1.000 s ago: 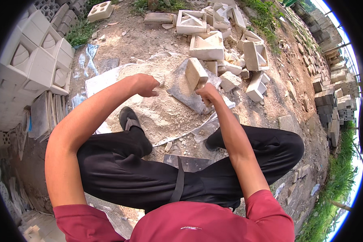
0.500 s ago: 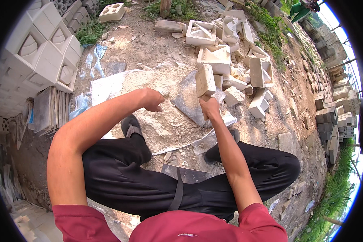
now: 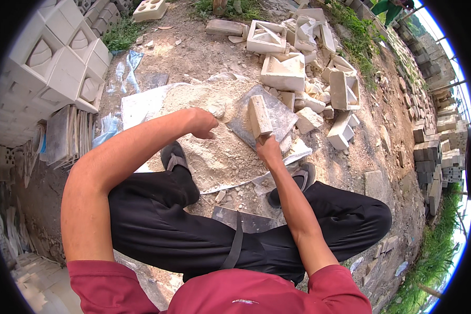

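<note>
Head view: right hand point(image 3: 269, 149) closed round 1 block-headed mallet point(image 3: 259, 116), poised over the grey slab point(image 3: 281, 118). Pounding, it seems; another blow calls for the left hand point(image 3: 203, 124), curled, contents unclear, staying aside! Crushed rubble point(image 3: 193, 99) covers the ground, broken blocks point(image 3: 282, 72) far right, stacked blocks point(image 3: 57, 68) left.

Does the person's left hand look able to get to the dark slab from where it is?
Probably yes: the left hand is near the dark slab, with only pale crumbly material visible between them. The block-headed tool in the right hand may block its middle.
</note>
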The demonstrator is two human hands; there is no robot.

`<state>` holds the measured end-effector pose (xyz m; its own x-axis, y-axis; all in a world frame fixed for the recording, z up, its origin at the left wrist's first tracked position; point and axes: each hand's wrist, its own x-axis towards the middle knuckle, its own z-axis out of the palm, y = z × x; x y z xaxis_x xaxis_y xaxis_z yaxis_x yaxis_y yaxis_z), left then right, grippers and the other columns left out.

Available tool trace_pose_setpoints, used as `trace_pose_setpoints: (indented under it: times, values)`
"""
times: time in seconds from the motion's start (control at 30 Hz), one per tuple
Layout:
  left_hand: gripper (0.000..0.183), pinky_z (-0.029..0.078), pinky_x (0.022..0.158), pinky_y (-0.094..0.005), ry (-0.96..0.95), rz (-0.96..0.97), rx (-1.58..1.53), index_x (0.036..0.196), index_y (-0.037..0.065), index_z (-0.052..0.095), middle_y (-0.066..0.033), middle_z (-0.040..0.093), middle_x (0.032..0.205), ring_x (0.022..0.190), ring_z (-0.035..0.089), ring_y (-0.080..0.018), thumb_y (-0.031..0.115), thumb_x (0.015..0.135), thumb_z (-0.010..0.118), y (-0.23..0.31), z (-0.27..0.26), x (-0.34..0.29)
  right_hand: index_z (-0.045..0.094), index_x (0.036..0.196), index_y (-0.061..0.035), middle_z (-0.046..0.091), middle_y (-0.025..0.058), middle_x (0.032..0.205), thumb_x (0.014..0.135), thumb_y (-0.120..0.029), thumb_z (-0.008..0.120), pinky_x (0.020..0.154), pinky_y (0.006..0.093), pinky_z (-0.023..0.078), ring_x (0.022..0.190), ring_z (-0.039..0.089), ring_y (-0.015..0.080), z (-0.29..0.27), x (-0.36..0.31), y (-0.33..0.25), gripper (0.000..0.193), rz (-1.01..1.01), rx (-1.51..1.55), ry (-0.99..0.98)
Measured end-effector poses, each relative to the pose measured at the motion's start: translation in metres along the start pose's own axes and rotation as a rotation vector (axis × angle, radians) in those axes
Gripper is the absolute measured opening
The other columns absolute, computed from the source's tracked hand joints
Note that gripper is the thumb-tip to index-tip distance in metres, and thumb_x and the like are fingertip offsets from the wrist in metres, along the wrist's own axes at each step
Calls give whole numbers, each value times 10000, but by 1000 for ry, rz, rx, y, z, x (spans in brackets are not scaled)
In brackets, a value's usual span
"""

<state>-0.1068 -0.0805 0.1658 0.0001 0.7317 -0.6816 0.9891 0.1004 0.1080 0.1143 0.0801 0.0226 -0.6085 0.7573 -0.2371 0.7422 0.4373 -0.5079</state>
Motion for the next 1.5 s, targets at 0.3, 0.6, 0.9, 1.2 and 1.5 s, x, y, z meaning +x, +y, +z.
trace_pose_setpoints:
  times: [0.3,0.6,0.9,1.2,1.5]
  values:
    - [441,501,861,-471,-20,-6,-7,1119,67,618,-179,675,1017,992,635,-370,446,901,568,-1,5,-6,545,1089,106,644,330,981,817,-371,650,814,473,513,955,631,467,-11,1,-30,559,-12,138,-50]
    - [456,506,871,-461,-7,-35,-9,1135,54,612,-176,673,1037,1001,639,-360,443,903,561,-6,6,-5,456,1132,127,628,361,969,836,-422,644,829,508,506,920,625,502,-18,-2,-33,652,-38,80,-145]
    - [462,495,903,-457,-21,6,19,1139,41,611,-175,634,1135,1058,614,-359,439,909,560,-2,-10,7,470,1144,106,635,346,961,849,-434,645,794,502,498,947,614,499,0,10,1,640,-84,74,-127]
    - [456,471,971,-446,98,40,10,1196,35,595,-168,411,1432,1179,551,-342,390,910,577,-2,-9,0,448,1192,105,625,356,1006,851,-384,641,837,485,494,981,608,494,-7,0,4,626,-35,150,-44]
    - [455,475,965,-449,115,40,-9,1207,43,588,-176,385,1456,1179,556,-335,391,915,567,0,-1,-5,503,1153,109,643,330,1003,846,-428,636,841,472,499,984,623,473,-12,-15,-3,633,-26,238,15]
